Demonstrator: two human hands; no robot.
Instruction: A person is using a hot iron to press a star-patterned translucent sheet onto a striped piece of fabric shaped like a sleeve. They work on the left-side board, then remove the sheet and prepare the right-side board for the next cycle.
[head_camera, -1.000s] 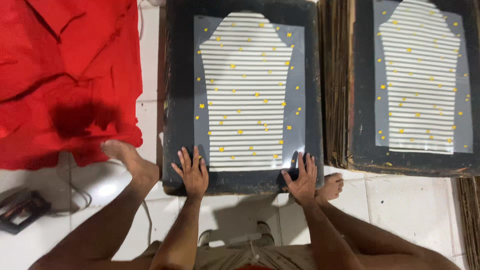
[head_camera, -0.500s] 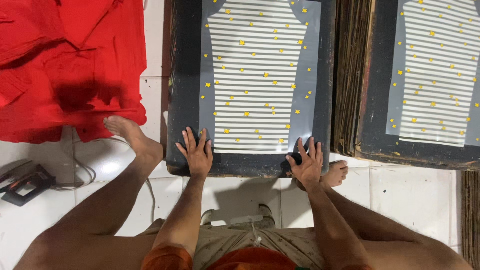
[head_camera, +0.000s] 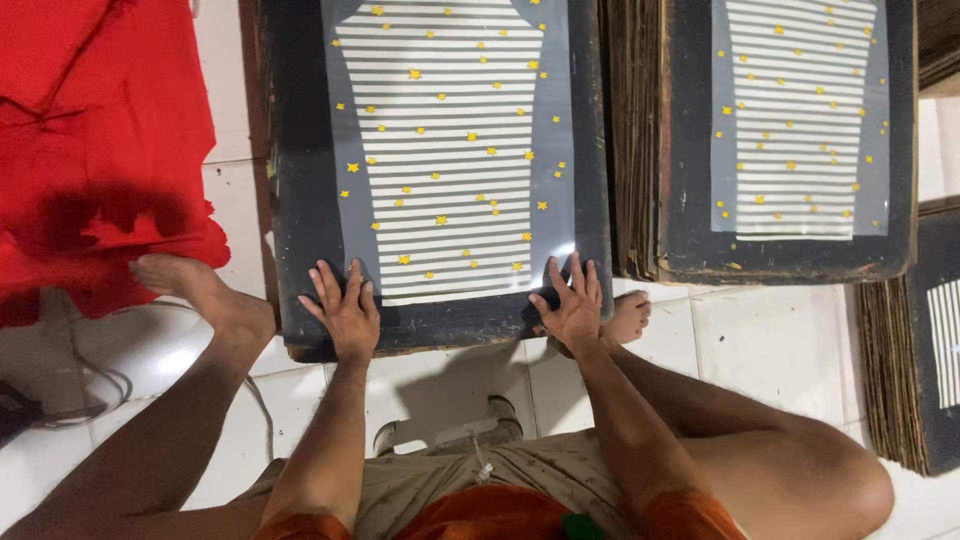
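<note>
I am pressing my left hand (head_camera: 345, 312) and right hand (head_camera: 573, 305) flat, fingers spread, grasping nothing, on the striped transfer sheet (head_camera: 450, 150); uneven pressure risks it sliding off the dark board (head_camera: 300, 200)

Bare arms and feet, khaki shorts (head_camera: 520, 480), orange sleeves (head_camera: 690, 515).

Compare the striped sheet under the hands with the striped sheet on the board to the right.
The near sheet has both hands, left and right, flat at its lower corners; the right-hand sheet is untouched. The near sheet looks larger in the view; the right-hand sheet looks smaller. Both show white stripes and yellow stars and lie on dark boards.
</note>
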